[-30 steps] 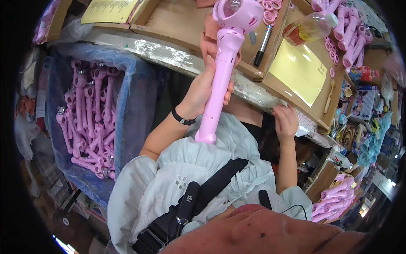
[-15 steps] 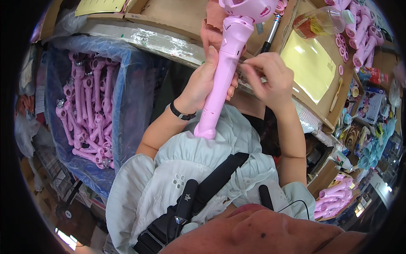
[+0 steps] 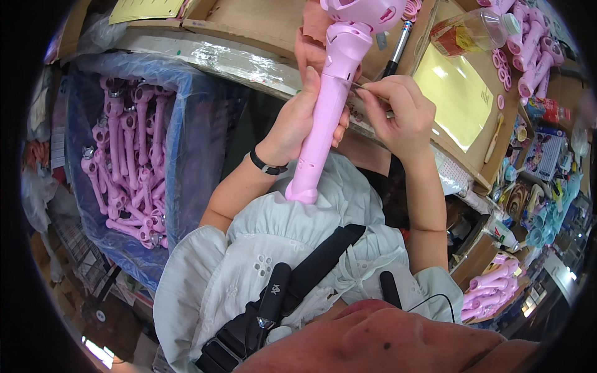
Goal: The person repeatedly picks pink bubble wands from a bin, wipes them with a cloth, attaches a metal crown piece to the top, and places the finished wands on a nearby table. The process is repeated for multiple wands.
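Note:
A long pink plastic toy wand leans up and away from my lap, its wide cupped head at the top edge of the view and its narrow end against my apron. My left hand is wrapped round the middle of the handle, thumb along the near side and fingertips showing on the far side. To the right of the handle, my right hand is closed in a pinch, fingertips close beside a small slot in the wand. Something thin and dark shows at those fingertips, too small to name.
A blue plastic-lined bin on the left holds several pink wand parts. The cardboard-edged bench carries a marker pen, yellow sheet, plastic bottle, pink rings and more pink wands.
My right hand has shifted slightly, its fingertips now pinched closer together beside the wand's slot. The wand and my left hand have stayed in place.

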Tool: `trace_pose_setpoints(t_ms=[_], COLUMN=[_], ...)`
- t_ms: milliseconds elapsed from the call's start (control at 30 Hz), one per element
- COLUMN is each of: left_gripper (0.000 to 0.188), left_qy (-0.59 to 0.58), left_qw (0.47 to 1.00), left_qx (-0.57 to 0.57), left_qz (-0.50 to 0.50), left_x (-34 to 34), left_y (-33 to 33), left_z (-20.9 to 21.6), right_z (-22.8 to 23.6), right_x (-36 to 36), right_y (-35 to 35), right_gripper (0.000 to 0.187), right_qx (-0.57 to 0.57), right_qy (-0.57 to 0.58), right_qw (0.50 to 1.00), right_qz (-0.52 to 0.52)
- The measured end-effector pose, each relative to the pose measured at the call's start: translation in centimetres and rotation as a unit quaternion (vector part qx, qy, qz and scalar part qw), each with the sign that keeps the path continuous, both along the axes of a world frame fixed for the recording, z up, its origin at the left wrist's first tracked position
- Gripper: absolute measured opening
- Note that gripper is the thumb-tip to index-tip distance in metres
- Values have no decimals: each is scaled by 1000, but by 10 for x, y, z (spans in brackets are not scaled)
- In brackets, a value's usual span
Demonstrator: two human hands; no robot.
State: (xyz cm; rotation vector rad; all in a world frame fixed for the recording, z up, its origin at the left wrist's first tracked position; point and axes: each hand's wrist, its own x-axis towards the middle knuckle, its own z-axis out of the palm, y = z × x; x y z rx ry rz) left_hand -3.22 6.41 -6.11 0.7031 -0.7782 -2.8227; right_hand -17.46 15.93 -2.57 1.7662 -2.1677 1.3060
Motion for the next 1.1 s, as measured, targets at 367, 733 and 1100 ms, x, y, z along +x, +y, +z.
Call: trace_pose_setpoints(t_ms=[367,733,1100], left_gripper=[71,31,31], left_qy=[30,-19,20], left_qw=[998,990,997], left_qx=[47,-138,-75], left_qz=[-18,29,3], left_x=[3,-3,2], left_y=[-3,-1,-8], left_z=[-12,3,-1], right_z=[6,-37,-118], right_x=[0,15,-38], right_y=[1,174,322], right_gripper=[15,4,18], right_qx=[-17,-163,-381], right_qy=[65,-328,-471], right_qw=[993,892,646], right_qz=[101,-266,-465])
